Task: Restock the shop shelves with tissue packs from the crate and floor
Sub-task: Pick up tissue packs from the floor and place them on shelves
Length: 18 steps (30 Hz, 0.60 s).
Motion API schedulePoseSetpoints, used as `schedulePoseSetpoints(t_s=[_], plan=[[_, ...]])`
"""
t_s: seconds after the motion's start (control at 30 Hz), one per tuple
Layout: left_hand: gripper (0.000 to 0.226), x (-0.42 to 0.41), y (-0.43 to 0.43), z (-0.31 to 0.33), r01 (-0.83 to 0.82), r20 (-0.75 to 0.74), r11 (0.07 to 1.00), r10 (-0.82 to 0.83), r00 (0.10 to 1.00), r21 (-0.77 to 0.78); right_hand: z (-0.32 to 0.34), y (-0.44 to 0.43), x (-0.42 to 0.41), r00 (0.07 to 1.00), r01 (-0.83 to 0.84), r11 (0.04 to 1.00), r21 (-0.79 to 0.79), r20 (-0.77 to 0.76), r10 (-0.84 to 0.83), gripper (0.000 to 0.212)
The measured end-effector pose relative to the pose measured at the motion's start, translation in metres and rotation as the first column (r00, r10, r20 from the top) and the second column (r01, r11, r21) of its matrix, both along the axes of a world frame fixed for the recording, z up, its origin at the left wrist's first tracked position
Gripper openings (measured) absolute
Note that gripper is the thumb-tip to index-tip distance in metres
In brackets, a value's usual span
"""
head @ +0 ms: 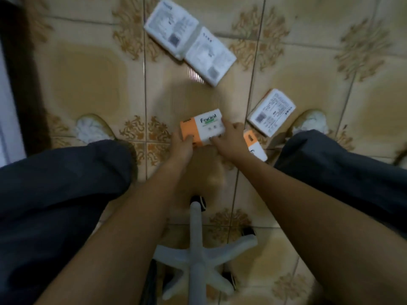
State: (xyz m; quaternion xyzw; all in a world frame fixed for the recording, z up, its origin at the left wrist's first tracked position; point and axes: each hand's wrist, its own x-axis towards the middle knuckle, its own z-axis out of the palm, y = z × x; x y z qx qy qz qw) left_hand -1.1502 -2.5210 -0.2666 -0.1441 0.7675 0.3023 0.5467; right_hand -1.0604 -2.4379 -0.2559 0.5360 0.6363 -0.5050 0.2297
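Note:
An orange-and-white tissue pack (203, 123) marked "Facial" is gripped from both sides just above the tiled floor. My left hand (181, 145) grips its orange end and my right hand (229, 139) grips its white end. A second orange-and-white pack (256, 148) lies on the floor, partly hidden behind my right wrist. Three more packs lie back side up: one white pack (272, 112) by my right foot, and two white packs (170, 27) (210, 56) side by side farther ahead.
I sit on a swivel chair whose white star base (198, 258) with castors is under me. My legs in dark trousers spread to both sides, with white shoes (92, 128) (312, 122). A dark vertical edge (24, 84) runs along the left.

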Motion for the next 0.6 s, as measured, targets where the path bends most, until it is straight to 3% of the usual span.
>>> schedulePoseSetpoints(t_s=[0.2, 0.4, 0.47, 0.6], plan=[[0.058, -0.033, 0.008, 0.128, 0.045, -0.169, 0.977, -0.009, 0.986, 0.209, 0.131, -0.004, -0.019, 0.98, -0.043, 0.981, 0.188, -0.186, 0.078, 0.061], [0.045, -0.085, -0.039, 0.301, -0.039, -0.335, 0.922, 0.179, 0.925, 0.384, 0.294, -0.034, -0.064, 0.868, -0.093, 0.922, 0.377, -0.423, 0.26, 0.061], [0.042, -0.105, -0.066, 0.357, -0.012, -0.439, 0.896, 0.229, 0.869, 0.444, 0.35, -0.054, -0.089, 0.797, -0.093, 0.895, 0.436, -0.507, 0.329, 0.059], [0.041, -0.134, -0.138, 0.468, 0.08, -0.664, 0.843, 0.356, 0.658, 0.531, 0.451, -0.109, -0.136, 0.607, -0.034, 0.826, 0.563, -0.645, 0.465, 0.056]])
